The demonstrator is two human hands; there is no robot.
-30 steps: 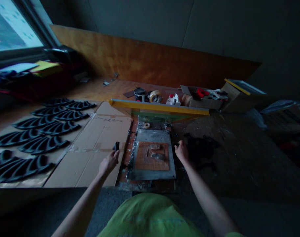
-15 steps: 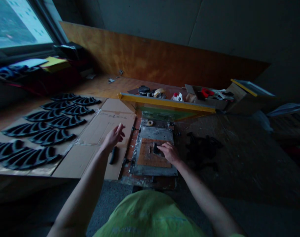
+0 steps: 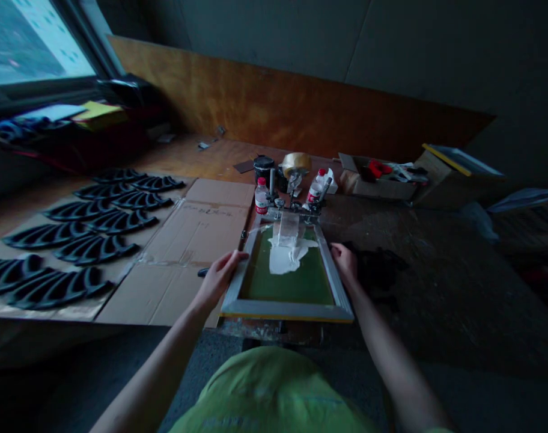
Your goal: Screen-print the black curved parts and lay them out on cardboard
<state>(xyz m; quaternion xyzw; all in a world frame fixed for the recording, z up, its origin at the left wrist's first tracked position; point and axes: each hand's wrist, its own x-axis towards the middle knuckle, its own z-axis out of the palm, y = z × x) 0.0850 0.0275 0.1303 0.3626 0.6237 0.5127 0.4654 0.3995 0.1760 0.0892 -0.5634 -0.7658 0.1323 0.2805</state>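
A screen printing frame (image 3: 343,304) lies lowered in front of me, its green mesh (image 3: 274,290) inside a grey border. White ink (image 3: 285,260) is spread on the upper half of the mesh. A pale squeegee (image 3: 289,227) rests at the far end of the ink. At the frame's left edge, my left hand (image 3: 220,273) is closed with its fingertips on the border. My right hand (image 3: 345,263) is closed on the opposite edge, its fingers partly hidden. The base plate and the wooden board under the frame are covered.
Black ribbed, fan-shaped parts (image 3: 94,249) lie in rows on cardboard (image 3: 197,228) at the left. Behind the frame stand a clamp (image 3: 296,207), red-capped bottles (image 3: 261,197), a black tub (image 3: 264,163) and a tape roll (image 3: 296,161). Dark parts (image 3: 382,264) lie to the right.
The raised screen printing frame has swung down flat over the base plate. My right hand has left the small dark piece on the board, and both hands are now at the frame's sides.
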